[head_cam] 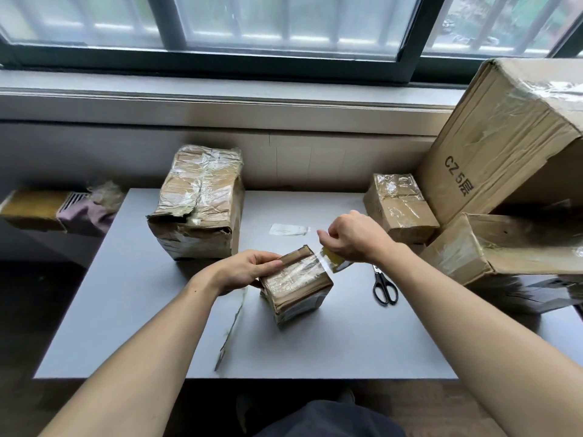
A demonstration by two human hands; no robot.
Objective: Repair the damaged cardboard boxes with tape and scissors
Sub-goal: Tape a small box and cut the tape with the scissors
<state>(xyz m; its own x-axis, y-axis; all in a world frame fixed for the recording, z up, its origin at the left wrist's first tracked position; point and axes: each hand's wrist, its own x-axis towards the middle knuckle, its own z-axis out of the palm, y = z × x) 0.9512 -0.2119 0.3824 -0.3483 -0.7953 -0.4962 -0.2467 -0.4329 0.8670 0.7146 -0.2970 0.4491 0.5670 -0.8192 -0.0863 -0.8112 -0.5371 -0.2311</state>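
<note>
A small cardboard box [296, 285], wrapped in clear tape, stands in the middle of the grey table [315, 348]. My left hand [249, 269] grips its left top edge, fingers lying over the tape. My right hand [356, 236] holds a tape roll [332, 258] just right of the box. A clear strip runs from the roll onto the box top. Black-handled scissors [383, 287] lie on the table to the right, under my right forearm.
A larger torn, taped box [198, 203] stands at the back left. Another small taped box [399, 206] and two big cartons [501, 146] [504, 247] crowd the right side. A loose tape strip [232, 329] and a tape scrap [288, 229] lie on the table.
</note>
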